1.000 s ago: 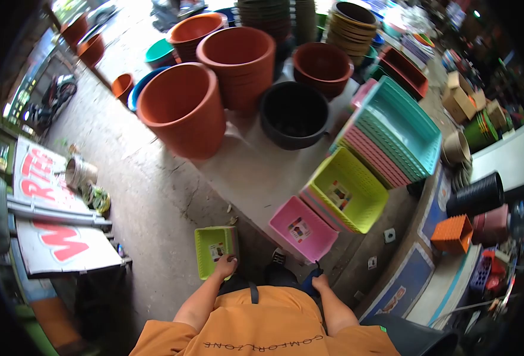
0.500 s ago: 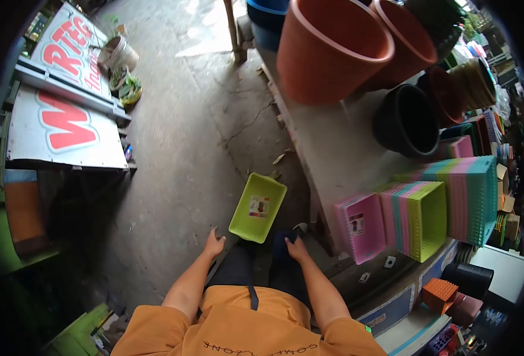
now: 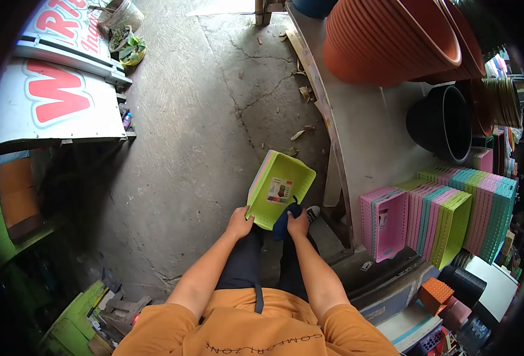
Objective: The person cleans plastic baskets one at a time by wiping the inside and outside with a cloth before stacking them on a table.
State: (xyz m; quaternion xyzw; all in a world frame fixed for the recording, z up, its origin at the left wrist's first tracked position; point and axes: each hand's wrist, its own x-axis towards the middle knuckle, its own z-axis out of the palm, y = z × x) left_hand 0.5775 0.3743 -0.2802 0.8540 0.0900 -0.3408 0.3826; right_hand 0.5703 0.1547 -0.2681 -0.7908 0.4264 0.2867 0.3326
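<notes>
A small stack of plastic baskets (image 3: 291,172), green on top with pink and blue edges beneath, is in front of my legs, tilted, a printed label inside the top one. My left hand (image 3: 240,223) is closed on the near left corner of the stack. In my right hand (image 3: 298,225) is a dark blue cloth (image 3: 284,223), bunched up against the near right side of the baskets. The fingers of that hand are wrapped round the cloth and partly hidden.
On the right, a table (image 3: 363,142) bears stacked terracotta pots (image 3: 369,47), a black pot (image 3: 431,121) and rows of coloured baskets (image 3: 383,222). A white sign with red letters (image 3: 104,113) stands at left, near potted plants (image 3: 132,50). Cracked concrete floor (image 3: 184,118) runs between.
My left hand has moved right and closed on the basket stack. The stack is now turned, showing its layered left side. The blue cloth shows more fully, and the view has shifted.
</notes>
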